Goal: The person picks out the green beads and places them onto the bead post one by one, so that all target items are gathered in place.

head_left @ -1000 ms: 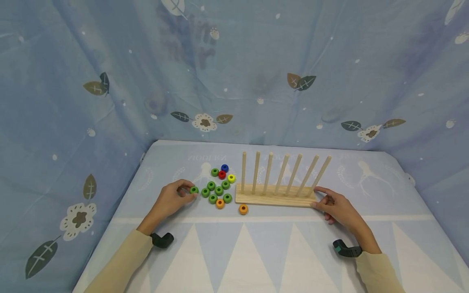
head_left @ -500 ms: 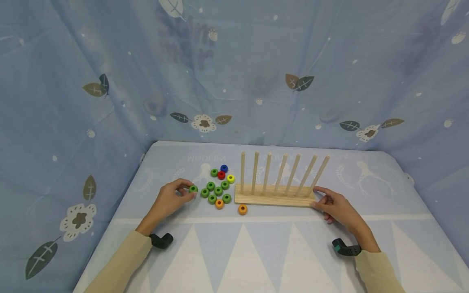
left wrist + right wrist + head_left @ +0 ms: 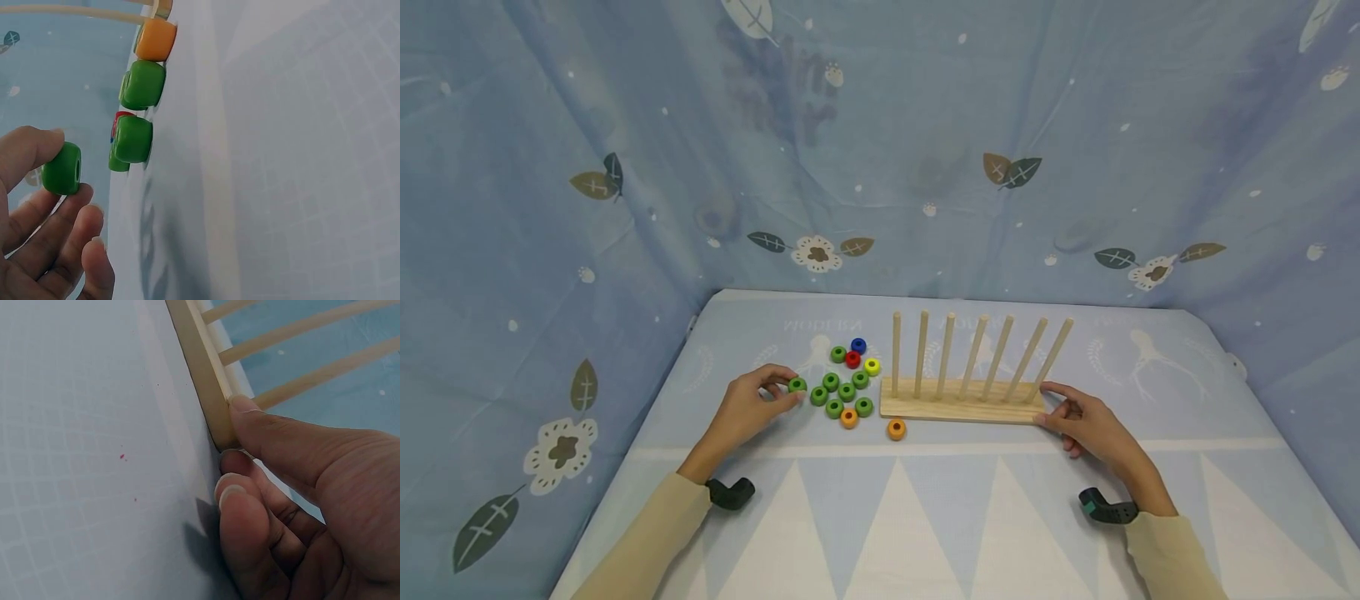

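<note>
My left hand (image 3: pixel 751 406) pinches a green bead (image 3: pixel 61 170) between thumb and fingertips, left of the loose beads. In the left wrist view the bead's hole faces right and the other fingers curl loosely below it. A wooden peg rack (image 3: pixel 955 408) with a row of several upright pegs (image 3: pixel 947 354) stands to the right of the beads; the pegs are bare. My right hand (image 3: pixel 1088 423) grips the rack's right end, thumb on the top edge of the base (image 3: pixel 206 381) beside the last peg.
Between the left hand and the rack lie several green beads (image 3: pixel 847 392), plus a red bead (image 3: pixel 853 360), a blue bead (image 3: pixel 858 345), a yellow bead (image 3: pixel 872 367) and an orange bead (image 3: pixel 848 418). Another orange bead (image 3: pixel 897 429) lies before the rack. A patterned cloth (image 3: pixel 880 150) hangs behind the table.
The green bead in my left hand has shifted up very slightly with the fingertips. My right hand and the rack stay where they were; the head view has drifted a little.
</note>
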Available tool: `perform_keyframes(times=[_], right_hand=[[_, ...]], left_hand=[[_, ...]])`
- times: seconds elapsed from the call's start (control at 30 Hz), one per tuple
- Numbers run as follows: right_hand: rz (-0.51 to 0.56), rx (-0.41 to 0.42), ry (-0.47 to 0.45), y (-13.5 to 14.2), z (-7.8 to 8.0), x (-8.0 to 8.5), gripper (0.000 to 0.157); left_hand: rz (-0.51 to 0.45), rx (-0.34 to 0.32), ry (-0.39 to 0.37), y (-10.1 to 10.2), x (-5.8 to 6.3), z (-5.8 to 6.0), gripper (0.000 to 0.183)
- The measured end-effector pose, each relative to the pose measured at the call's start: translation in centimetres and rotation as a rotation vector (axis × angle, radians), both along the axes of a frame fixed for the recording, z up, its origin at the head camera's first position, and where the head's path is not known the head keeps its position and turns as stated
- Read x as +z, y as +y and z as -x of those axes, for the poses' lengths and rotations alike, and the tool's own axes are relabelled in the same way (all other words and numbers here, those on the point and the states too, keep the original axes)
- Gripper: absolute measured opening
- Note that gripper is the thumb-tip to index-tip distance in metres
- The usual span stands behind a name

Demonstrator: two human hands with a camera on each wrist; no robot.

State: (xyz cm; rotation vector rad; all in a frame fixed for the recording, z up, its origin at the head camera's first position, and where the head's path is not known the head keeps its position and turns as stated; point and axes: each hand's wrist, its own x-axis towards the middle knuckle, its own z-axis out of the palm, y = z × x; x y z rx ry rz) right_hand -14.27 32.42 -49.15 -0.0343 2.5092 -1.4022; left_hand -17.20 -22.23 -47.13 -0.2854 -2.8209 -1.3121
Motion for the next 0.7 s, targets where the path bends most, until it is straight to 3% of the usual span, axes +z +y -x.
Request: perform_keyframes(times=[0.7], right_hand=[[0.020,0.001,0.005,0.11,0.01,-0.15,0.074]], left_hand=[[0.007,-0.020,0.034,-0.15,0.26,-0.18,0.032]])
